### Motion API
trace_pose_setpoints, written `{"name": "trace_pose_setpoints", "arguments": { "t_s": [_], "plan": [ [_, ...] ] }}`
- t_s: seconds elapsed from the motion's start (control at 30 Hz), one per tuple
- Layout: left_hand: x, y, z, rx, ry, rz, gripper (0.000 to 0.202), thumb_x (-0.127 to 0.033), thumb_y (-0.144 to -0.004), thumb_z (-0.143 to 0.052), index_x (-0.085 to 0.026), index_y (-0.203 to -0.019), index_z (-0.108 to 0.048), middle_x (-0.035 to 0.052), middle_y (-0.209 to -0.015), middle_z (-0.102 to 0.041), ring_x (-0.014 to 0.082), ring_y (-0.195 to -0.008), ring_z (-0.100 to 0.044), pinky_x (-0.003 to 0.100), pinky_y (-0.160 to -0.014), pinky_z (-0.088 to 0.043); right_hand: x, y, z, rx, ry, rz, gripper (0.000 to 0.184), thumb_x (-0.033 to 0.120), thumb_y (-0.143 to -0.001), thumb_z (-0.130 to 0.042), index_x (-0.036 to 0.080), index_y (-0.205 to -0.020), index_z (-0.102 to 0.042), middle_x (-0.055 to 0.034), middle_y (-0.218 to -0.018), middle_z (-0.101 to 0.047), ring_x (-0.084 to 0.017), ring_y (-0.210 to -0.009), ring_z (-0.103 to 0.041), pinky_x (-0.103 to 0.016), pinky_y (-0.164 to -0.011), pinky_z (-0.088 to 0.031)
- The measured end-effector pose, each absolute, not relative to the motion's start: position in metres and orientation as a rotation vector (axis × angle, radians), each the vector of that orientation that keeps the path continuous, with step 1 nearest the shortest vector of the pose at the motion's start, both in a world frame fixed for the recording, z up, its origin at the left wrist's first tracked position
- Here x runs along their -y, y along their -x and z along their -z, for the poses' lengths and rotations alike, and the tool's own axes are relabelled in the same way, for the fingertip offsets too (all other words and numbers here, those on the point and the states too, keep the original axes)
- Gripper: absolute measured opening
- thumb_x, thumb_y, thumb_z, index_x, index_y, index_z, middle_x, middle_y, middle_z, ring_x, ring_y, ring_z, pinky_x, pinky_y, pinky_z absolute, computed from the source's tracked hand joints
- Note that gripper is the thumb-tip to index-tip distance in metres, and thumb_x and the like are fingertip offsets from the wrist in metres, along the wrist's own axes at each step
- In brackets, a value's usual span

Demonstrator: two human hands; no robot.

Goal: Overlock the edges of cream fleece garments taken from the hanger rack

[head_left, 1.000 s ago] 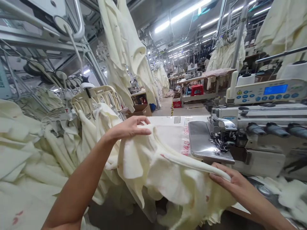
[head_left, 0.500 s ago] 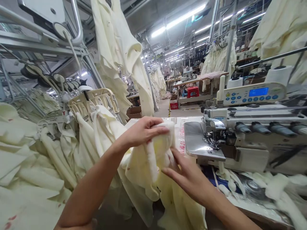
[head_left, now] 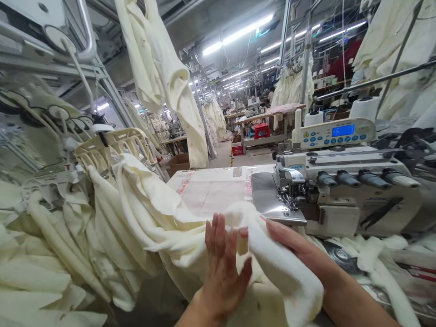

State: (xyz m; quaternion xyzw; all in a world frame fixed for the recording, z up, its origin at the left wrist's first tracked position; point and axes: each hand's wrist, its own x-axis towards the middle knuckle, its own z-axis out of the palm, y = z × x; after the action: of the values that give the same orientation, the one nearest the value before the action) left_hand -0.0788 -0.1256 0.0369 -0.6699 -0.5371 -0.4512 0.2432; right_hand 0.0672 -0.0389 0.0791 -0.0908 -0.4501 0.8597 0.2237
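My left hand (head_left: 223, 268) is against the cream fleece garment (head_left: 190, 240), its fingers stretched upward and its thumb apart. A pale, plush-sided fold (head_left: 279, 263) of the cloth is bunched between my two hands. My right hand (head_left: 298, 247) holds this fold from its right side; cloth hides part of the grip. The garment drapes leftward to a cream plastic hanger clip (head_left: 117, 141). Beyond the hands is the white worktable (head_left: 214, 190), with the metal plate (head_left: 269, 193) of an overlock sewing machine (head_left: 340, 177) on its right.
More cream garment pieces (head_left: 51, 263) hang at the left, and a long piece (head_left: 166, 68) hangs above. Cloth strips (head_left: 378, 263) and red-handled scissors (head_left: 417, 270) lie below the machine. Thread cones (head_left: 364, 108) stand behind it. A red stool (head_left: 261, 131) is farther off.
My left hand has dropped from the top of the cloth and opened out. My right hand has shifted right with the fold, now spread with its plush side showing. The view has turned slightly rightward.
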Motion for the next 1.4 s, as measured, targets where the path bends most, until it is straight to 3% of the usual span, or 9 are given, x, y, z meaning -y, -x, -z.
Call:
{"name": "trace_pose_setpoints", "arguments": {
  "t_s": [0.17, 0.3, 0.43, 0.57, 0.77, 0.87, 1.0, 1.2, 1.4],
  "plan": [
    [0.111, 0.103, -0.095, 1.678, 2.613, 1.211, 0.047, -0.001, -0.071, -0.038, -0.023, -0.109, -0.057, 0.0026, -0.104, -0.064, 0.0168, -0.097, -0.057, 0.027, -0.084, -0.043, 0.024, -0.097, -0.073, 1.688, 0.244, -2.505, 0.046, 0.057, -0.067, -0.067, 0.011, -0.072, -0.061, -0.0046, -0.072, -0.055, -0.012, -0.060, -0.050, -0.021, -0.057, -0.041],
    [0.110, 0.122, -0.139, 2.293, 3.608, 0.669, 0.017, -0.023, -0.068, -0.059, -0.018, -0.084, -0.064, -0.0020, -0.069, -0.060, 0.0126, -0.060, -0.051, 0.021, -0.056, -0.041, -0.006, -0.095, -0.065, 1.885, 0.288, -2.347, 0.053, 0.045, -0.063, -0.075, 0.016, -0.103, -0.056, 0.0066, -0.058, -0.044, -0.005, -0.045, -0.033, -0.014, -0.041, -0.025],
    [0.110, 0.112, -0.116, 2.604, 3.333, 2.028, 0.050, -0.059, -0.055, -0.069, -0.015, -0.078, -0.064, 0.0000, -0.063, -0.056, 0.0099, -0.055, -0.046, 0.020, -0.050, -0.039, -0.010, -0.075, -0.064, 2.061, 0.275, -1.743, 0.039, 0.040, -0.073, -0.066, 0.020, -0.105, -0.057, -0.0025, -0.083, -0.059, -0.017, -0.073, -0.056, -0.026, -0.063, -0.047],
    [0.105, 0.116, -0.098, 2.794, 2.586, 2.635, 0.057, -0.045, -0.055, -0.075, -0.017, -0.102, -0.061, 0.0020, -0.076, -0.062, 0.0111, -0.067, -0.054, 0.019, -0.061, -0.044, 0.002, -0.092, -0.091, 1.641, 0.503, -1.088, 0.020, 0.028, -0.087, -0.048, 0.023, -0.103, -0.058, -0.0048, -0.102, -0.058, -0.021, -0.094, -0.055, -0.034, -0.083, -0.044],
    [0.087, 0.134, -0.127, 2.861, 2.766, 2.271, 0.053, -0.041, -0.058, -0.071, -0.013, -0.101, -0.060, 0.0056, -0.078, -0.064, 0.0153, -0.067, -0.058, 0.024, -0.062, -0.045, 0.010, -0.098, -0.101, 2.221, 0.089, 0.104, 0.047, 0.011, -0.083, -0.047, 0.027, -0.127, -0.041, -0.0075, -0.129, -0.044, -0.027, -0.115, -0.044, -0.046, -0.097, -0.037],
    [0.075, 0.138, -0.143, 2.479, 2.960, 1.600, 0.040, -0.044, -0.066, -0.063, -0.012, -0.088, -0.062, 0.0062, -0.076, -0.064, 0.0187, -0.069, -0.059, 0.027, -0.061, -0.047, -0.001, -0.070, -0.099, 2.331, -0.041, 0.503, 0.039, 0.007, -0.090, -0.034, 0.017, -0.127, -0.042, -0.0111, -0.104, -0.059, -0.022, -0.089, -0.057, -0.035, -0.074, -0.046],
    [0.081, 0.114, -0.122, 1.735, 2.291, 1.189, 0.020, -0.032, -0.082, -0.048, -0.017, -0.090, -0.059, 0.0051, -0.084, -0.065, 0.0194, -0.084, -0.060, 0.032, -0.074, -0.050, -0.011, -0.046, -0.139, 2.359, 0.425, 0.622, 0.032, 0.012, -0.090, -0.039, 0.013, -0.120, -0.048, -0.0039, -0.072, -0.058, -0.013, -0.050, -0.049, -0.024, -0.041, -0.025],
    [0.099, 0.077, -0.030, 1.437, 2.078, 0.755, 0.035, -0.014, -0.083, -0.046, -0.015, -0.118, -0.045, 0.0092, -0.117, -0.058, 0.0204, -0.108, -0.053, 0.034, -0.092, -0.044, -0.004, -0.064, -0.217, 2.345, 0.852, 0.757, 0.015, 0.022, -0.087, -0.050, 0.016, -0.097, -0.060, -0.0029, -0.068, -0.060, -0.016, -0.054, -0.055, -0.025, -0.045, -0.017],
    [0.104, 0.130, -0.044, 1.625, 1.834, 0.556, 0.035, -0.025, -0.082, -0.053, -0.017, -0.116, -0.046, 0.0112, -0.118, -0.053, 0.0254, -0.111, -0.047, 0.040, -0.092, -0.043, -0.001, -0.115, -0.244, 2.156, 1.220, 0.630, 0.034, 0.029, -0.092, -0.036, 0.016, -0.114, -0.058, -0.0011, -0.076, -0.063, -0.011, -0.063, -0.056, -0.026, -0.050, -0.022]
  ]
}}
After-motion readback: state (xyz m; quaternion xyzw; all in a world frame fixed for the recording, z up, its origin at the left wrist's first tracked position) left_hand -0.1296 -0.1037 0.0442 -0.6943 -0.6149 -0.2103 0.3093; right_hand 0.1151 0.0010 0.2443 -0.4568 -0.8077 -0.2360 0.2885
